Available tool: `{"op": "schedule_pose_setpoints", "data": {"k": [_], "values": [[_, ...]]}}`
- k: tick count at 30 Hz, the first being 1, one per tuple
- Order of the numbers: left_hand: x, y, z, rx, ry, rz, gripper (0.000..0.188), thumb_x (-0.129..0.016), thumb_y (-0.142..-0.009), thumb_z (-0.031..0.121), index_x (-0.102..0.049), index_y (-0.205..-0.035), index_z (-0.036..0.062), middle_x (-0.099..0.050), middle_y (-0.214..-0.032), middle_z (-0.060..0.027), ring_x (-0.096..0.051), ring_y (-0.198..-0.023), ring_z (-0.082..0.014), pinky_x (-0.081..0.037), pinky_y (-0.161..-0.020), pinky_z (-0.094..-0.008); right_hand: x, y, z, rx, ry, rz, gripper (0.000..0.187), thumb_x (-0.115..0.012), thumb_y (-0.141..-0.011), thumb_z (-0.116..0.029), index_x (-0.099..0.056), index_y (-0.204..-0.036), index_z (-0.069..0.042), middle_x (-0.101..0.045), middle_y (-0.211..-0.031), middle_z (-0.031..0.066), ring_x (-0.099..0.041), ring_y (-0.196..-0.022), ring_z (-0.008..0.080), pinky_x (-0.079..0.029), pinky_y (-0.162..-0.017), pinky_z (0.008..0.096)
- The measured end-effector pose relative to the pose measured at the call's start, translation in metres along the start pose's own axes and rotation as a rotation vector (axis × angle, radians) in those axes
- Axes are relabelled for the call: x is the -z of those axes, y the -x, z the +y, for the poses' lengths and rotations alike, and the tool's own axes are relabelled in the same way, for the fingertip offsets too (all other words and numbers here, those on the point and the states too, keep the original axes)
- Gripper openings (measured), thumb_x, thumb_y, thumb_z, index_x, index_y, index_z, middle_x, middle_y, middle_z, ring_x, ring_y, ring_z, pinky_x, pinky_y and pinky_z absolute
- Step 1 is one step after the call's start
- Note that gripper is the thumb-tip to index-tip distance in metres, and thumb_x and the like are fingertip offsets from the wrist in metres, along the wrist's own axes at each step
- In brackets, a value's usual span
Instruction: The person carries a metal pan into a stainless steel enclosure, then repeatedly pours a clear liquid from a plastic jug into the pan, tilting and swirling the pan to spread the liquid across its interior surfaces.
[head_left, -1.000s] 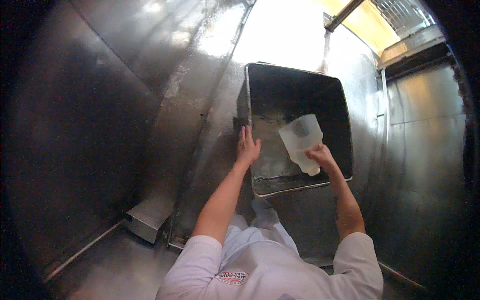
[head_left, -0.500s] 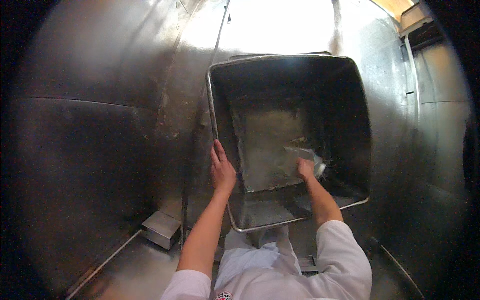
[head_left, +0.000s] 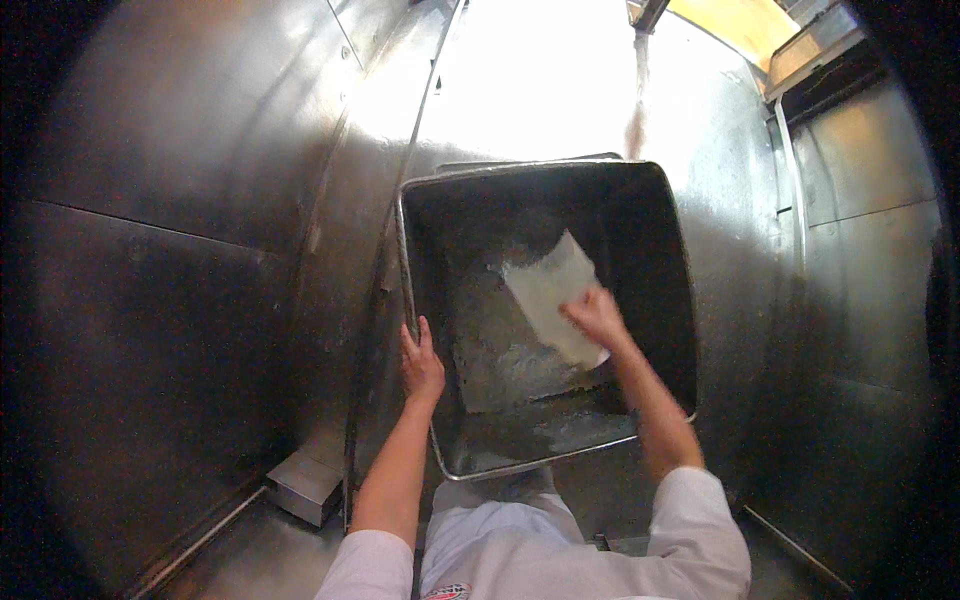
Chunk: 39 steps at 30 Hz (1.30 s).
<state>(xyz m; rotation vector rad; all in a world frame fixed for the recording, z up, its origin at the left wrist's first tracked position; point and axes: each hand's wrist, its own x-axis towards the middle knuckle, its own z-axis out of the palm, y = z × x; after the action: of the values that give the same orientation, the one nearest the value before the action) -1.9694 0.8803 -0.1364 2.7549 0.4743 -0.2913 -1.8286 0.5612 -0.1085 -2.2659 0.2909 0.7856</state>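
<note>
A large, deep dark metal tub (head_left: 660, 260) with a rounded rim stands tilted in front of me, its open side facing me. At its left rim is my left hand (head_left: 422, 372), closed around the edge with straight fingers on either side of it. Inside the tub, my right hand (head_left: 597, 318) is in a fist on a thin pale sheet (head_left: 550, 285), perhaps paper or cloth. The sheet spreads up and left from my fist over the tub's scuffed floor. Its edges look ragged, and my right hand is slightly blurred.
Metal walls (head_left: 150, 300) rise on both sides, close to the tub. A small metal box (head_left: 305, 488) sits low at the left, by a floor rail (head_left: 215, 535). Bright glare covers the back wall. A pale vertical pipe (head_left: 790, 180) runs along the right.
My right hand has moved up inside the tub, and the sheet that was bunched low is now spread out flatter. The view has shifted, so the tub appears lower and further left.
</note>
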Motion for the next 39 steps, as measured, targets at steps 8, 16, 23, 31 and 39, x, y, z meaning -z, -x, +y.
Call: {"op": "schedule_pose_setpoints", "data": {"k": [8,16,23,31,39], "values": [[-0.002,-0.025,0.005,0.066,0.052,-0.078,0.072,-0.051,-0.086,0.003,-0.021,-0.149,0.0201,-0.024,-0.148,-0.0253,-0.060,-0.099,-0.0440,-0.051,-0.083,-0.0474,0.264,-0.014,-0.213,0.575,1.059,0.900,0.029,-0.058,-0.085,-0.032,-0.059,-0.102,-0.009,-0.066,-0.088,0.0155,-0.064,-0.085,0.0344,-0.051,-0.072,0.0489],[0.008,-0.016,0.009,-0.150,0.138,0.144,0.078,-0.049,-0.087,0.003,-0.007,-0.151,0.0201,-0.024,-0.149,-0.0241,-0.059,-0.099,-0.0462,-0.050,-0.085,-0.0481,0.191,0.004,-0.056,0.308,0.929,0.562,0.030,-0.059,-0.083,-0.029,-0.062,-0.105,-0.010,-0.065,-0.098,0.0157,-0.063,-0.089,0.0357,-0.049,-0.080,0.0500],[0.014,0.080,0.013,0.291,0.399,-0.207,0.066,-0.042,-0.094,0.008,-0.004,-0.148,0.0030,-0.040,-0.137,-0.0308,-0.048,-0.117,-0.0474,-0.041,-0.097,-0.0479,-0.080,0.020,0.237,0.209,0.754,0.131,0.007,-0.063,-0.068,-0.013,-0.067,-0.074,-0.011,-0.066,-0.074,0.0134,-0.065,-0.078,0.0335,-0.048,-0.070,0.0485],[-0.021,0.068,0.000,0.077,0.228,0.042,0.064,-0.043,-0.095,0.012,-0.008,-0.147,0.0004,-0.043,-0.132,-0.0336,-0.050,-0.114,-0.0471,-0.042,-0.094,-0.0492,-0.212,0.015,0.214,0.034,0.128,-0.192,0.027,-0.066,-0.071,-0.020,-0.063,-0.093,-0.005,-0.065,-0.083,0.0152,-0.062,-0.081,0.0289,-0.047,-0.072,0.0426],[-0.033,0.075,0.018,0.077,0.146,0.022,0.063,-0.043,-0.094,0.013,-0.010,-0.147,0.0013,-0.040,-0.136,-0.0309,-0.044,-0.122,-0.0458,-0.039,-0.099,-0.0477,-0.159,0.087,0.151,0.008,-0.851,-0.180,0.055,-0.073,-0.075,-0.009,-0.052,-0.125,-0.001,-0.062,-0.118,0.0078,-0.057,-0.106,0.0182,-0.044,-0.094,0.0335]]}}
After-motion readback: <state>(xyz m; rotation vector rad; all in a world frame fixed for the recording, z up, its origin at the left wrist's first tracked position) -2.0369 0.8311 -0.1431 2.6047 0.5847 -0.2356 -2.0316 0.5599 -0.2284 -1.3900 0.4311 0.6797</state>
